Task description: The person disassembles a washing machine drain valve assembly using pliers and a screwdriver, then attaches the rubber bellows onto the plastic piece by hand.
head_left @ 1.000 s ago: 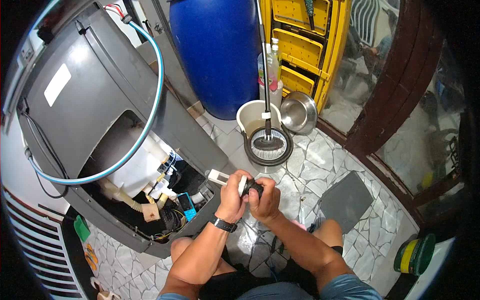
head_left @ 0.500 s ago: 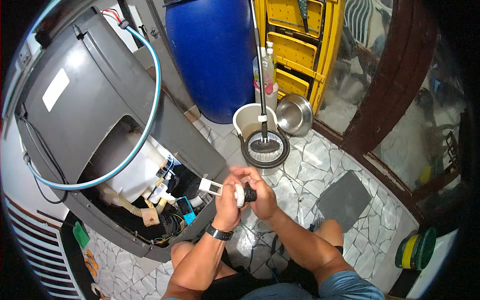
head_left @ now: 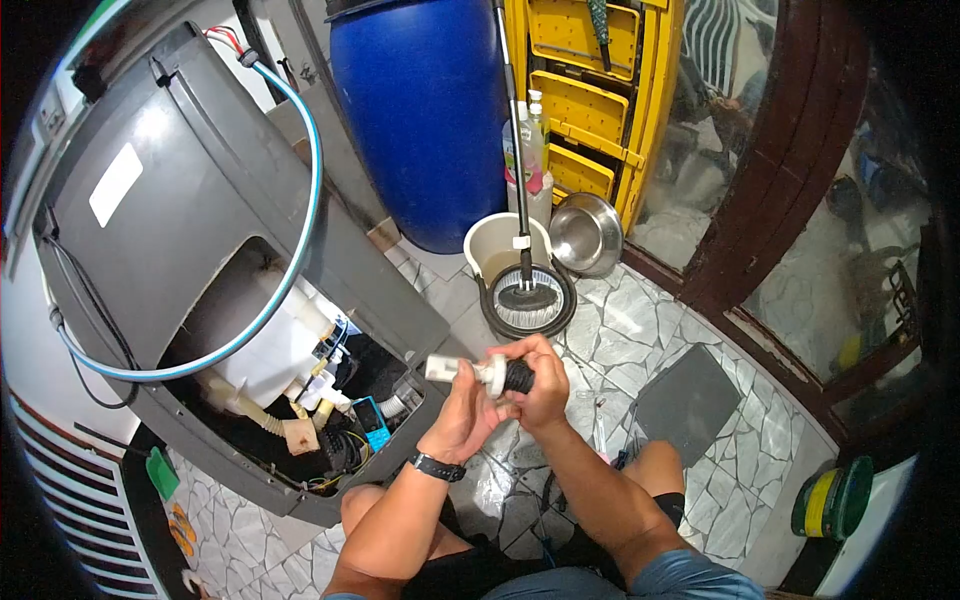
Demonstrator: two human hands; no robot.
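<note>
So that it is steadied, seemingly, the white-and-black fitting (head_left: pixel 497 378) near the grey housing (head_left: pixel 375 275) is clamped by the curled right hand (head_left: pixel 545 393) and touched by the left hand (head_left: pixel 459 424), fingers parted.

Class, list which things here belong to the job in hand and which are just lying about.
Probably the job: white-and-black plastic fitting, opened grey machine casing.
Probably lying about: blue drum, mop, bucket, metal basin, yellow stepladder.
</note>
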